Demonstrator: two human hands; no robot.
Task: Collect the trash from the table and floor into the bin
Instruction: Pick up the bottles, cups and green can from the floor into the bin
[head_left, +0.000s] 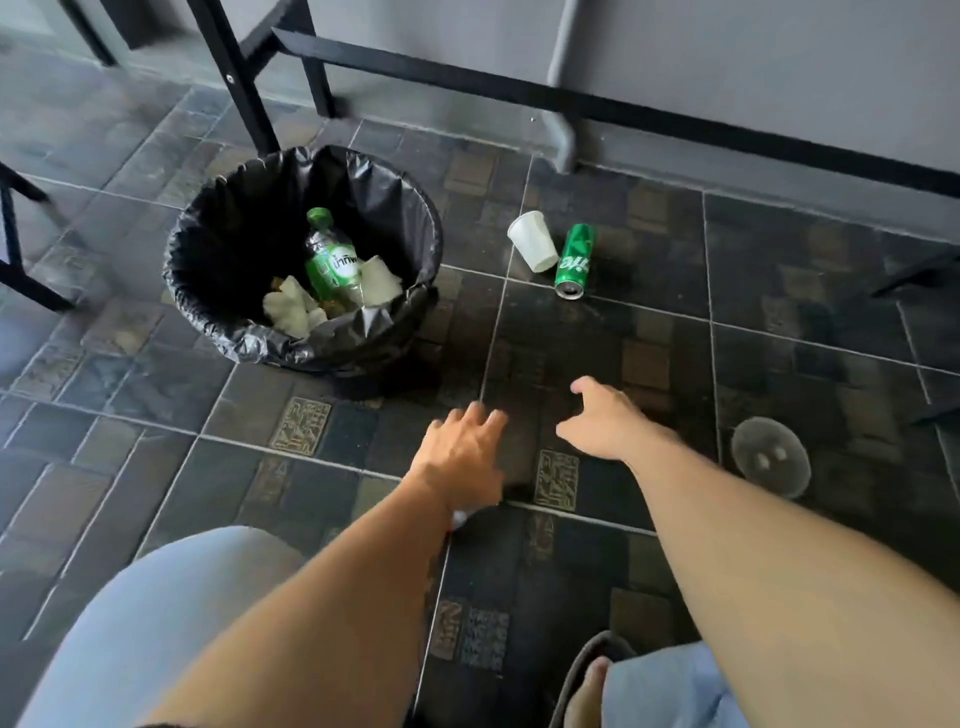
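A round bin (244, 338) lined with a black bag stands on the tiled floor at left. Inside it lie a green plastic bottle (332, 260) and crumpled white paper (291, 309). To the right of the bin, a white paper cup (532, 241) lies on its side, touching a green soda can (575, 260) that also lies on the floor. A clear plastic lid (771, 457) rests on the tiles at right. My left hand (462, 457) and my right hand (605, 421) both reach forward, low over the floor, fingers apart and empty, short of the cup and can.
Black table legs (234, 73) and a black crossbar (571, 98) run along the grey wall behind the bin. A grey pipe (563, 104) comes down to the floor. Another black frame (15, 249) stands at far left. My knees in light blue fill the bottom edge.
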